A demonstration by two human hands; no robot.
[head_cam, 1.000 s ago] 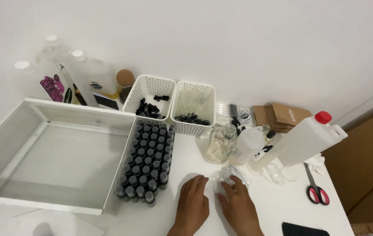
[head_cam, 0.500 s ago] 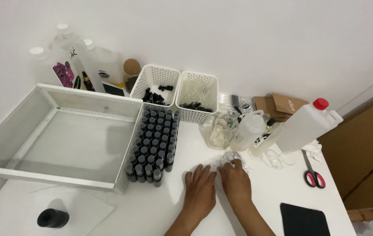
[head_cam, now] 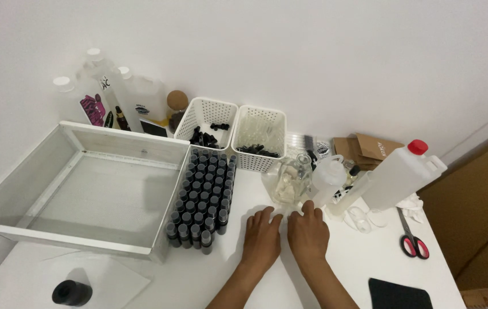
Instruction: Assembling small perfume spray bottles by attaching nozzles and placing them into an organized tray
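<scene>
My left hand [head_cam: 262, 239] and my right hand [head_cam: 308, 233] lie palm down side by side on the white table [head_cam: 215, 280], fingers close together. Between their fingertips lies a small clear, crumpled piece of plastic [head_cam: 283, 214]; whether either hand grips it I cannot tell. Just beyond the fingers stands a clear glass jar [head_cam: 287, 183] with pale contents. To the left of my left hand is a block of several small dark bottles with black caps [head_cam: 203, 197].
A large white shallow tray [head_cam: 78, 186] fills the left. Two white perforated baskets [head_cam: 235, 134] stand at the back, with big white bottles [head_cam: 112, 94] behind. A tilted white jug with a red cap [head_cam: 398, 171], red-handled scissors [head_cam: 411, 237], a black pad [head_cam: 399, 293] and a black cap [head_cam: 71, 292] lie around.
The view has tilted down and back, showing more of the table front and the black cap. Both hands stay together on the table near the jar, flatter now.
</scene>
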